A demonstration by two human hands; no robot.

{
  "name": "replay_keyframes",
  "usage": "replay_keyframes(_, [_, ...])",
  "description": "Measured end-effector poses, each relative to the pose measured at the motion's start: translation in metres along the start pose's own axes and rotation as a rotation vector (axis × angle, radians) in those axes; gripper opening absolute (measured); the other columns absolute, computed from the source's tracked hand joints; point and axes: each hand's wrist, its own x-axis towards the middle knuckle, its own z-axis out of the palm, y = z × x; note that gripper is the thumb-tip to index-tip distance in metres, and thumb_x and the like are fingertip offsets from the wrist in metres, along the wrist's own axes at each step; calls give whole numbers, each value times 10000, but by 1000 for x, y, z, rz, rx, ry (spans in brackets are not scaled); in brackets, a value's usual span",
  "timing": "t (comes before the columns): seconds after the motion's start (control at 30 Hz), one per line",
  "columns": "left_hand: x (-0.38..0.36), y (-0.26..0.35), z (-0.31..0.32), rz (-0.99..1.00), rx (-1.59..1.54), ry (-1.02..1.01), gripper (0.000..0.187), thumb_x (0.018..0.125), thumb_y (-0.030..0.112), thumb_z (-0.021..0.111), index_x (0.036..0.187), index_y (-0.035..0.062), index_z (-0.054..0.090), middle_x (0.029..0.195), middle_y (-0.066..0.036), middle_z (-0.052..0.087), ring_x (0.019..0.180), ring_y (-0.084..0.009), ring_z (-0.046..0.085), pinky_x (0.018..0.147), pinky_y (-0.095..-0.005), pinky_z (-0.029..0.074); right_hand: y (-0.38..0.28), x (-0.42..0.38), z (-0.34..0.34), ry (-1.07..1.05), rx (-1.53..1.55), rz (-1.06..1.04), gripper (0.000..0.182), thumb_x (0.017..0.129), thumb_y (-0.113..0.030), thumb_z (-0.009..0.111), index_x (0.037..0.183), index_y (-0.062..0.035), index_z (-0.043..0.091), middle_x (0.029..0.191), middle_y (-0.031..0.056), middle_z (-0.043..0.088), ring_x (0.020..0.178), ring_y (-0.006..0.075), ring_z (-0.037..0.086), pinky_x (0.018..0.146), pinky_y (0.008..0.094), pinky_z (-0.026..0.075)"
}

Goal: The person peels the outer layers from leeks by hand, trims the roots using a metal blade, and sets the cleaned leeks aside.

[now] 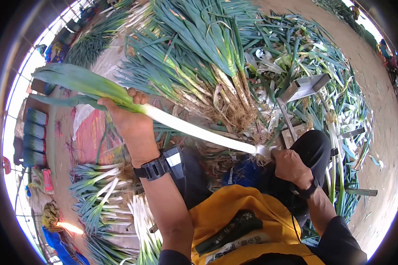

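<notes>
My left hand point(130, 121) is wrapped round a long green onion point(199, 130) where its green leaves meet the white stalk. The leaves stretch off to the left and the bare white stalk slants down to the right. Its root end, with short roots and a loose whitish fold of skin, lies right by my right hand point(292, 167). That hand is closed in a fist above my knee; what its fingers hold is hidden. Just beyond the stalk lies a heap of unpeeled green onions point(194, 57) with dirty roots.
Peeled green onions point(141, 221) lie in rows at the lower left. Stripped leaves point(314, 57) cover the ground on the right, around a metal stand point(305, 87). Wrapped bundles point(34, 137) are stacked at the far left. A yellow apron point(243, 212) covers my lap.
</notes>
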Motion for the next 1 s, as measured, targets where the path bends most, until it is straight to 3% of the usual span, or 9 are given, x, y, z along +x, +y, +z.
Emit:
replay_keyframes(0.17, [5,18,-4,97,79,-73,651,897,690,456,940,47,555,749,-74,474,638,-179,415,590,-309,371,26,11,7,-217,-239,210,248,713,-58,601,946,13,642,809,223,676,848,395,670,764,432,533])
replay_keyframes(0.33, [1,21,-4,162,132,-56,632,867,682,516,961,59,561,753,-68,478,633,-178,420,585,-309,372,-17,18,-2,51,326,-83,340,768,-126,637,1067,35,626,908,250,675,952,406,651,781,431,529])
replay_keyframes(0.43, [7,21,-16,136,107,-70,603,870,668,528,975,75,562,773,-81,494,639,-180,425,599,-313,379,-32,36,26,371,283,-58,383,792,-237,715,1122,-64,628,972,191,682,907,373,663,784,428,532])
replay_keyframes(0.53, [27,26,-52,83,41,-370,528,905,606,541,984,83,556,829,-94,530,684,-184,446,657,-323,410,-7,59,90,222,73,-1,452,799,-264,716,1181,-53,600,970,180,679,898,348,665,755,409,542])
replay_keyframes(0.57, [30,28,-61,87,71,-300,523,923,590,526,991,71,548,841,-93,529,696,-187,451,676,-330,417,-23,63,65,389,198,-130,453,805,-210,705,1185,6,582,927,175,681,832,326,676,714,394,558])
replay_keyframes(0.8, [34,24,-53,72,102,-174,602,912,645,476,986,49,515,801,-90,501,668,-188,434,645,-320,387,25,84,132,364,123,-36,118,852,-71,597,933,-26,670,937,60,691,851,231,672,704,365,524])
replay_keyframes(0.87, [34,27,-53,29,52,-168,603,920,642,462,983,44,511,795,-93,491,665,-191,427,647,-323,382,-16,62,58,635,619,80,80,846,-87,609,883,-49,669,837,2,666,726,130,629,615,336,490])
replay_keyframes(0.97, [21,23,-39,96,106,-57,617,912,643,464,981,32,507,791,-96,481,669,-194,425,649,-320,378,10,62,79,829,1248,6,203,855,-171,578,891,-2,684,745,52,632,698,144,602,595,323,478])
replay_keyframes(1.0, [20,21,-36,108,85,-74,627,904,651,467,980,30,506,791,-95,482,669,-197,426,649,-322,379,23,67,90,804,1238,232,132,829,-133,620,858,-22,685,708,30,595,674,93,555,559,299,454])
